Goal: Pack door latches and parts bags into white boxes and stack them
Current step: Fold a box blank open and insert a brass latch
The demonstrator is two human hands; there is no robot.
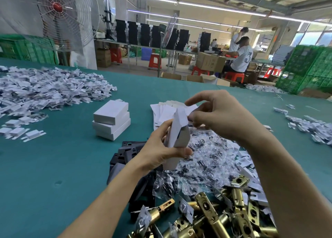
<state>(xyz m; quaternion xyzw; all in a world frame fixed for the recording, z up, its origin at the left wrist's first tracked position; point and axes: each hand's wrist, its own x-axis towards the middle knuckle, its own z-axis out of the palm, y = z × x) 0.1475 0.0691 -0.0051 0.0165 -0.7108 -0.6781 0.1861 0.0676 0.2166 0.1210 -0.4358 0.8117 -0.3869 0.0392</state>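
Box (178,131) upright in left hand (159,149), right fingers (198,118) at its top.

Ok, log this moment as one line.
left hand: grips white box | right hand: fingers at its top flap | stacked boxes: beyond, on table

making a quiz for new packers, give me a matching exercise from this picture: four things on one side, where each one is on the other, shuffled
Things
1. stack of closed white boxes
2. brass door latches
3. single white box
4. clear parts bags

Places
a. gripped upright in the left hand
b. heaped nearest the camera, between the forearms
c. standing on the table, left of the held box
d. piled just beyond the latches, below the held box

Pairs: 1-c, 2-b, 3-a, 4-d
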